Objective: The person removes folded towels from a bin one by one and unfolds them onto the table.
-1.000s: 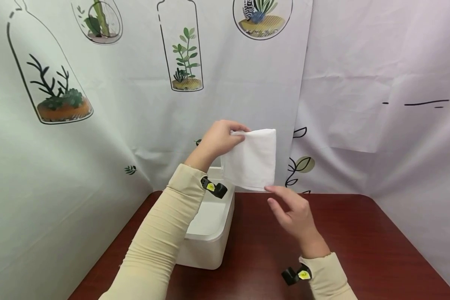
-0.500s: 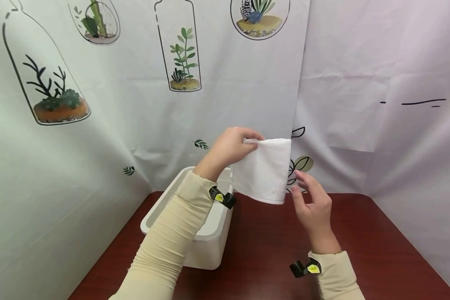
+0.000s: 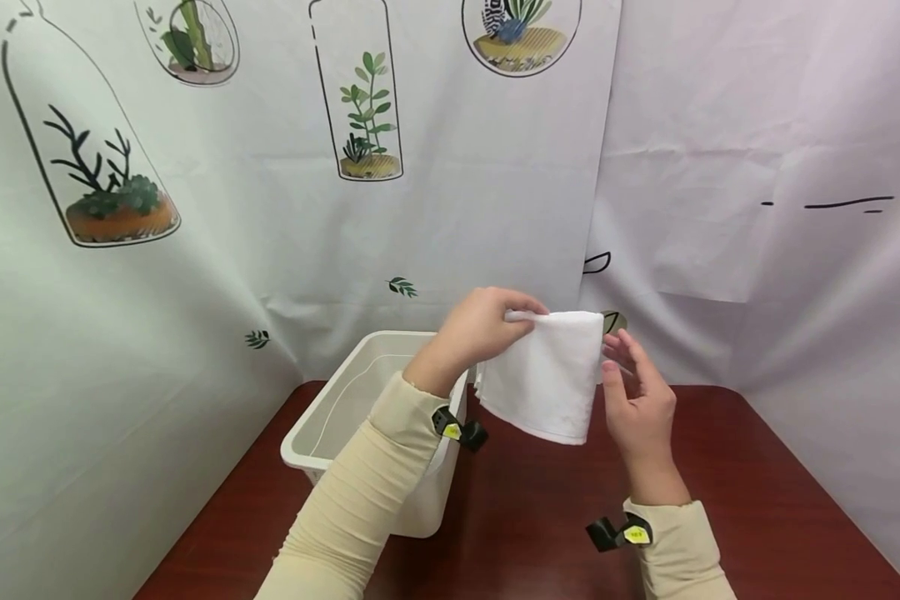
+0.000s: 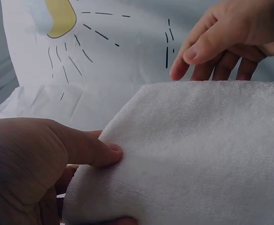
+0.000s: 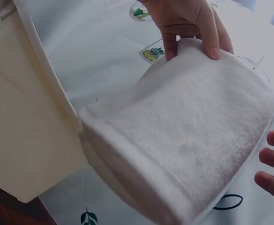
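A folded white towel (image 3: 543, 379) hangs in the air above the table, to the right of a white bin. My left hand (image 3: 487, 329) pinches its top edge between thumb and fingers; the left wrist view shows the thumb pressed on the terry cloth (image 4: 188, 150). Beside the towel's right edge is my right hand (image 3: 641, 396), its fingers loosely bent and holding nothing. Whether the right fingertips touch the cloth I cannot tell. In the right wrist view the towel (image 5: 188, 122) shows its folded layers at the lower edge.
The white plastic bin (image 3: 367, 375) stands open-topped on the dark red table (image 3: 540, 533), partly hidden by my left forearm. Behind and at both sides hangs a white curtain (image 3: 450, 217) printed with plants in glass jars.
My left hand has carried the towel to the right and down, away from over the bin. My right hand has come off the towel's lower corner and shifted right, then up along its side.
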`<state>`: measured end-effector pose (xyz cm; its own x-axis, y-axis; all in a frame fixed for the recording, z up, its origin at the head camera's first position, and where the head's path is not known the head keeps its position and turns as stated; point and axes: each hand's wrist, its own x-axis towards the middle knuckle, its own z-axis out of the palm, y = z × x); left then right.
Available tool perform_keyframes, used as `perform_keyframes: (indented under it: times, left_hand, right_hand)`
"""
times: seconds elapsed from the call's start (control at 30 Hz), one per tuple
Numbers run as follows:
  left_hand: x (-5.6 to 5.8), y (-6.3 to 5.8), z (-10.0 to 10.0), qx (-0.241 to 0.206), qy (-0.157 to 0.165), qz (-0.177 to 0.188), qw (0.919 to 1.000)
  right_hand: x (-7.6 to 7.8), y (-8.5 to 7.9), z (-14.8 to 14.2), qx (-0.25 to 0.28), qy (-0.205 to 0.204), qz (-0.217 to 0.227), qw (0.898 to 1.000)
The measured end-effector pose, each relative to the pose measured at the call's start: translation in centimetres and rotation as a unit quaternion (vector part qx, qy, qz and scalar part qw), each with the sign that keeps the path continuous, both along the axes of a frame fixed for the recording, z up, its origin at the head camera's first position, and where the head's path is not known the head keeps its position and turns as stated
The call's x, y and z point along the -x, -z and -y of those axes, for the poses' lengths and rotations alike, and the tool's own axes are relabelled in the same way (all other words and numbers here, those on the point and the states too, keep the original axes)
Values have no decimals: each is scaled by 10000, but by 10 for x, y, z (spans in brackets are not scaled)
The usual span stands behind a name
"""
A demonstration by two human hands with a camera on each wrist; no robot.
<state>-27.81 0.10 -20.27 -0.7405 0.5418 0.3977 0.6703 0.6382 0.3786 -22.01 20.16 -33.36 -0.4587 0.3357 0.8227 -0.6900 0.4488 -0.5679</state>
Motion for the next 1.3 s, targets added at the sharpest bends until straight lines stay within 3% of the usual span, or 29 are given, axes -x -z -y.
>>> perform_keyframes:
  times: [0.17, 0.5, 0.7, 0.83, 1.0, 1.3]
  left_hand:
    - [-8, 13, 0, -74, 48, -6, 10000]
    - [-23, 35, 6, -263, 120, 0, 9996]
    - [-31, 47, 11, -315, 30, -115, 9994]
    - [-35, 58, 13, -527, -89, 4, 9986]
    - [-41, 70, 14, -679, -346, -7, 9971]
    - [-49, 87, 14, -568, -691, -603, 9942]
  right_hand:
    - [9, 11, -8, 9, -30, 431, 9991]
    - [5, 9, -2, -181, -378, 586, 9974]
    - [2, 9, 0, -80, -511, 1131, 9922]
    - [-2, 10, -3, -127, -711, 1380, 9878]
    - [-4, 10, -7, -474, -831, 1177, 9884]
    - [-6, 14, -14, -714, -1043, 659, 9898]
